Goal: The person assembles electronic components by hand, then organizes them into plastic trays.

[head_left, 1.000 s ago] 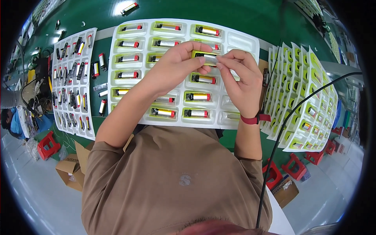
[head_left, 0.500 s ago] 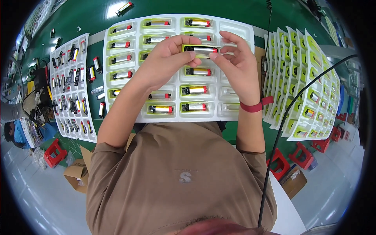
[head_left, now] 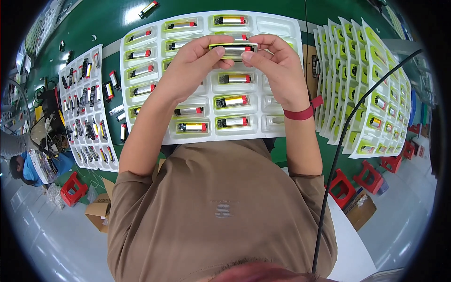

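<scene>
Over the far part of a white moulded tray (head_left: 274, 24), both hands hold a small yellow-green-edged case (head_left: 255, 47) with a silver, red-ended battery unit (head_left: 235, 50) inside. My left hand (head_left: 195, 61) pinches its left end between thumb and fingers. At the right end, my right hand (head_left: 279, 66), with a red band at the wrist, has its thumb on the front and its fingers behind. Beneath, similar battery units (head_left: 234, 78) lie in green-edged cases in the tray's pockets. The hands and case hide some pockets.
Left stands another white tray (head_left: 96, 143) of loose battery units, with several more units (head_left: 109, 90) between the trays. A stack of loaded trays (head_left: 353, 98) leans at right. A black cable (head_left: 350, 115) runs down the right side. Red stools (head_left: 73, 189) stand below.
My right fingers have come in from spread to close on the case's right end. The case sits slightly further left and up in view; the whole view has shifted a little.
</scene>
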A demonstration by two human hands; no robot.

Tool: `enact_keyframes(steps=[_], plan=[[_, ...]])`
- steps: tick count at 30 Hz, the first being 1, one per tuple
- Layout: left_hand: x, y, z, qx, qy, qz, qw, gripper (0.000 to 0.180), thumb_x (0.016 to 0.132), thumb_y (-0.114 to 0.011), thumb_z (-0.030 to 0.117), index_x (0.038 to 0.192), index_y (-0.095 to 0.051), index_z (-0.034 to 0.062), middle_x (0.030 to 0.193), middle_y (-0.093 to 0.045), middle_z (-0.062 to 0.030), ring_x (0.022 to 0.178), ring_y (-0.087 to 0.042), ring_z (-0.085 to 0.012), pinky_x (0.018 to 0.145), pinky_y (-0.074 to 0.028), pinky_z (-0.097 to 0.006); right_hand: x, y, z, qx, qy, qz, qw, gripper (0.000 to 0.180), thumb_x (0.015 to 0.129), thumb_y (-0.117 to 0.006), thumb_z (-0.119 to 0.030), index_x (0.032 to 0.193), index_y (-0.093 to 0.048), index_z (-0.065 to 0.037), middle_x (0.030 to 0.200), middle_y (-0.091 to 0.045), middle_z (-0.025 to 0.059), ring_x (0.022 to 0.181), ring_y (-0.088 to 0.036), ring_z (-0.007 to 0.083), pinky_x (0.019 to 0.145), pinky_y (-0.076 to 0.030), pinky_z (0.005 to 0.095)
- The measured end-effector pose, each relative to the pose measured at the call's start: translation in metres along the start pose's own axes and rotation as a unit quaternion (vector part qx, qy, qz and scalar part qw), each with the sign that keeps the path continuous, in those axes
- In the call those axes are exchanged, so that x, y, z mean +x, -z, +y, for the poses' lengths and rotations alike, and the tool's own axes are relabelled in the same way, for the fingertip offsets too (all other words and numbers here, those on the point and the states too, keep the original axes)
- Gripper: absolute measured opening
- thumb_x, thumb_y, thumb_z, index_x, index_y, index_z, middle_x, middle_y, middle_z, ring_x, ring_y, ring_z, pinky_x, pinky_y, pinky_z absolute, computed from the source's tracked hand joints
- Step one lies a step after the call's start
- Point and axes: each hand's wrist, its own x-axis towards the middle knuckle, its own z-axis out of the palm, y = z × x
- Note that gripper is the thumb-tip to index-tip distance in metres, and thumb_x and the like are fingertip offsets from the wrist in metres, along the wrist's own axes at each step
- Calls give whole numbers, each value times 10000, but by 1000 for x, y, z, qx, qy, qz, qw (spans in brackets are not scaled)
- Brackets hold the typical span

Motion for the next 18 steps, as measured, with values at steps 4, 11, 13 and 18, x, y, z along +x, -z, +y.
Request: enact_keyframes(steps=[4, 11, 13, 18], plan=[[-1, -3, 2, -65, -10, 6, 998, 348, 1056, -539, 129, 1380, -576, 6, 1128, -682, -68, 978, -667, -114, 942, -513, -256, 0, 1, 0, 52, 20, -6, 998, 290, 932, -701, -39, 1211, -639, 13, 1019, -705, 62, 912, -685, 121, 837, -540, 250], [0, -7, 4, -48, -53, 20, 997, 331, 1060, -518, 103, 1370, -576, 3, 1218, -669, -79, 993, -674, -143, 970, -513, -291, 2, 0, -5, 52, 31, -6, 998, 237, 965, -637, -31, 1195, -637, 24, 1062, -702, 93, 937, -700, 173, 861, -557, 292], [0, -8, 5, -43, -54, 21, 997, 330, 1058, -521, 107, 1367, -580, 8, 1198, -676, -73, 984, -674, -136, 960, -513, -282, 3, 0, -4, 60, 28, -7, 998, 237, 962, -637, -27, 1193, -635, 24, 1062, -703, 94, 938, -701, 173, 861, -557, 292], [-1, -10, 11, 34, -42, 36, 998, 343, 1050, -535, 118, 1376, -579, 21, 1103, -695, -42, 953, -673, -111, 934, -507, -259, 4, 0, -2, 56, 36, -3, 998, 241, 949, -652, -20, 1183, -627, 28, 1064, -702, 99, 924, -703, 164, 849, -554, 280]])
